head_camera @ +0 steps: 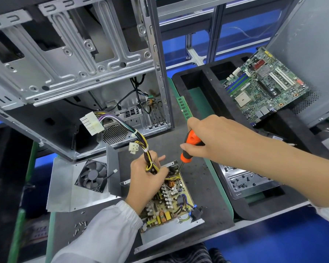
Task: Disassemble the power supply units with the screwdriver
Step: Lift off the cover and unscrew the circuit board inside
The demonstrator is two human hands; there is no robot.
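My left hand point(147, 178) grips the wire bundle point(148, 158); at two o'clock, my right hand point(213, 137) holds the screwdriver point(188, 147), tip on the power supply point(171, 198).

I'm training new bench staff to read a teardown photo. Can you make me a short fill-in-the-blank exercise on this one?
1. The right hand grips a screwdriver with an ____ and black handle.
2. The left hand holds a bundle of ____ rising from the open power supply.
3. The removed cover, lying to the left, carries a black ____.
4. The green motherboard leans in the black ____ on the right.

Missing words: orange; wires; fan; tray
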